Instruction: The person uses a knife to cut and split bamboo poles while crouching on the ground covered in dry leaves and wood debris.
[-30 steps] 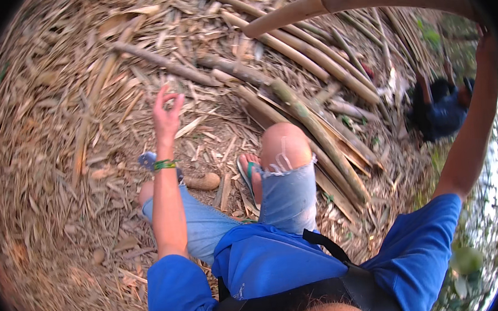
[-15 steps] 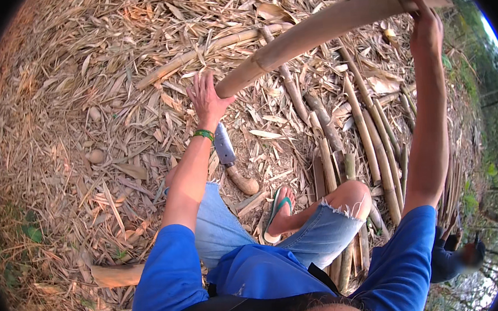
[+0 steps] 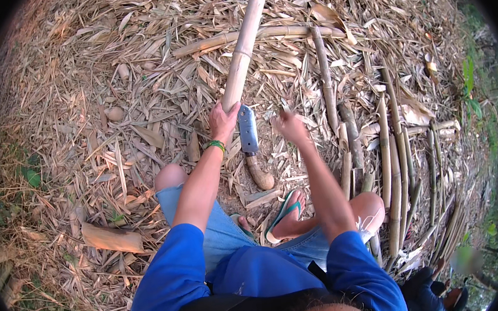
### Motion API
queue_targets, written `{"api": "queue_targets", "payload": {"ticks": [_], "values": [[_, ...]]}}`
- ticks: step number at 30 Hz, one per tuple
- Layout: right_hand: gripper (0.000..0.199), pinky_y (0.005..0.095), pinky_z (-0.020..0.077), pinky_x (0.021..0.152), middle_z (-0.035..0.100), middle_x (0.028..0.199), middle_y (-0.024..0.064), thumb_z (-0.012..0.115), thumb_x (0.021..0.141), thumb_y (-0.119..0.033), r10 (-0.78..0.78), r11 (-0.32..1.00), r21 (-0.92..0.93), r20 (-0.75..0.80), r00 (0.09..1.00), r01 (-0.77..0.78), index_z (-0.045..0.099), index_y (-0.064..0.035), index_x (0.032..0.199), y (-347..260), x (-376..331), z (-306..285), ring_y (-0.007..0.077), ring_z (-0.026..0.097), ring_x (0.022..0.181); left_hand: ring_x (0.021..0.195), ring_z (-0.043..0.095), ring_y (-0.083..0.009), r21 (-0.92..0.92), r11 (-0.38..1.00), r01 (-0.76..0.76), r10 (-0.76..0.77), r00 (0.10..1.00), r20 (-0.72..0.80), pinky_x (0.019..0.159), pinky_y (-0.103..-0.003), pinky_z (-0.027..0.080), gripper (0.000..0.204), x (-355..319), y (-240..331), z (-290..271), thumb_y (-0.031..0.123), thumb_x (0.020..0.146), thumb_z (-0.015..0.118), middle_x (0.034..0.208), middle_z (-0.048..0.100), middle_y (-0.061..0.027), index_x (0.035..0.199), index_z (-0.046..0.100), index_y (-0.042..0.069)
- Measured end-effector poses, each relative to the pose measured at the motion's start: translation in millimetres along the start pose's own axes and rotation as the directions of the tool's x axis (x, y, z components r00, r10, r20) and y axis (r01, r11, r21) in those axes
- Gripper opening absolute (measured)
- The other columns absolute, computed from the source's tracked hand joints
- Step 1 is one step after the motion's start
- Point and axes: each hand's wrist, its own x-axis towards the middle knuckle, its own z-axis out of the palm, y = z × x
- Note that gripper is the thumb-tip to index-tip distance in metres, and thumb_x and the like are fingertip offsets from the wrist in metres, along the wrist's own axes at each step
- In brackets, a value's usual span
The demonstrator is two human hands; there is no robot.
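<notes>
My left hand (image 3: 224,122) grips the near end of a pale bamboo pole (image 3: 243,52), which points away from me and runs out past the upper edge. Just right of that hand lies a broad-bladed chopping knife (image 3: 248,130) with a curved wooden handle, its blade away from me and its knobbed handle end toward my feet. My right hand (image 3: 291,127) is apart from the pole, in the air to the right of the knife. Motion blurs its fingers, and a small dark shape at their tips is too smeared to make out.
Dry bamboo leaves and chips cover the ground. Several cut bamboo poles (image 3: 386,155) lie to the right, and another pole (image 3: 215,42) lies crosswise ahead. A short split piece (image 3: 112,237) is at the left. At the lower right a person in dark clothing (image 3: 421,294) is partly visible.
The bamboo pole has swung from slanting rightward to pointing ahead. My right hand has let go of its far end and come back beside the knife; my left hand has closed around the near end.
</notes>
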Motion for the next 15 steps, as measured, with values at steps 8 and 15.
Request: {"api": "queue_targets", "payload": {"ticks": [8,15], "values": [[0.093,0.0599,0.033,0.113,0.048,0.14,0.0252,0.082,0.076,-0.054,0.016,0.947,-0.319,0.136,0.991,0.028,0.045,-0.005,0.146,25.0,-158.6,192.9,0.042,0.045,0.135,0.107,0.065,-0.0451,0.137,0.956,0.26,-0.255,0.965,-0.059,0.095,-0.05,0.051,0.084,-24.3,-105.7,16.9,0.071,0.083,0.065,0.108,0.069,-0.0317,0.11,0.066,-0.009],[0.088,0.0501,0.05,0.097,0.06,0.122,0.0293,0.076,0.076,-0.03,0.039,0.97,-0.242,0.192,0.981,0.009,0.036,-0.0018,0.15,35.0,-122.3,190.4,0.0429,0.063,0.112,0.132,0.046,-0.0385,0.327,0.831,0.451,-0.42,0.892,-0.164,0.105,-0.058,0.04,0.083,-63.6,-83.9,40.6,0.046,0.068,0.087,0.13,0.054,-0.0207,0.129,0.052,0.002]]}}
